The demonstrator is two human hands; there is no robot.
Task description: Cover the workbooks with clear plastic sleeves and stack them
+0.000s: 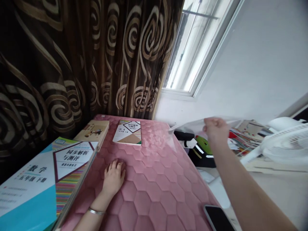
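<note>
My left hand (115,175) lies on the pink quilted cover (146,192), palm down with its fingers stretched out and nothing in them. A bracelet circles that wrist. Raised past the cover's right edge, my right hand (215,126) is closed on a thin clear plastic sheet (186,126). The sheet stretches leftward from the fist and droops over the edge of the cover; part of it is smeared by motion. Ahead of my left hand lies a workbook (127,132) with a white cover. Left of that hand is a larger blue and white workbook (45,183) on a stack.
A tan book (92,131) lies behind the large workbook. A phone (218,218) rests at the cover's right front edge. Beyond that side are a white fan (286,144), a green and black item (203,147) and piled papers (247,138). A patterned curtain (120,57) hangs behind.
</note>
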